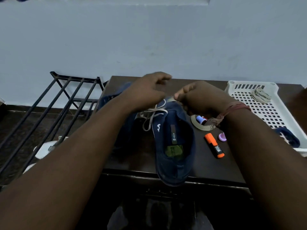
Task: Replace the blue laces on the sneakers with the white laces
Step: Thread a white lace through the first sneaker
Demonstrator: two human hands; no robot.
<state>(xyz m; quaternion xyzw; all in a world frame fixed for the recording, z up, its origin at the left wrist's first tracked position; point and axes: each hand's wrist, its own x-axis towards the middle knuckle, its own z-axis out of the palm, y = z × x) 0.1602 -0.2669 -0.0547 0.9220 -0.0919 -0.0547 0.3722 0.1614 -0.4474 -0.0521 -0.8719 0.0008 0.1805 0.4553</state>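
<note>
The table (207, 166) fills the middle of my view, dark and low; at nine o'clock of it stands a black rack (54, 103); at two o'clock sits a white basket (285, 117), with a coil of pale lace (260, 95) lying in its far corner and something blue (289, 138) draped at its near rim, perhaps the old laces, though I cannot be sure.

The sneaker (174, 146) lies at the table's centre, heel toward me at six o'clock and overhanging the edge, toe toward twelve; a second sneaker (114, 95) lies beside it at ten o'clock, mostly behind my arm.

My left hand (146, 93) hovers over the toe end with fingers curled; whether it pinches the lace I cannot tell; my right hand (197, 98) pinches the white lace (152, 117) near the tongue, thumb against finger.

The lace is soft, limp and light, so it will sag and twist; I judge it best held close to its stiff tip for feeding through eyelets; the sneaker is canvas, yielding, and light enough to shift when I pull.

At three o'clock of the sneaker lie a tape roll (201, 126), an orange marker (214, 145) and a small purple cap (222, 137).
</note>
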